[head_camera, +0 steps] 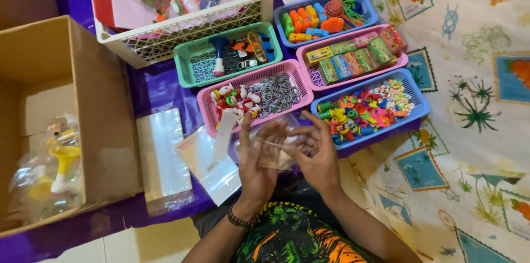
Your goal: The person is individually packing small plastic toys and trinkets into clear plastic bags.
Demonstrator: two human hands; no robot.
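Both my hands hold a small clear plastic bag (276,150) between them, just in front of my body. My left hand (256,158) grips its left side with fingers raised. My right hand (317,155) pinches its right side. Right beyond the hands stands a pink basket (301,83) with small rings and red-and-white pieces. A blue basket (417,105) of colourful small toys lies to the right of it.
A stack of clear bags (163,158) and a loose bag (210,166) lie left of my hands. An open cardboard box (105,114) with bagged yellow toys is far left. Green (185,69), blue (367,6) and pink (306,72) baskets and a white crate (182,33) stand behind.
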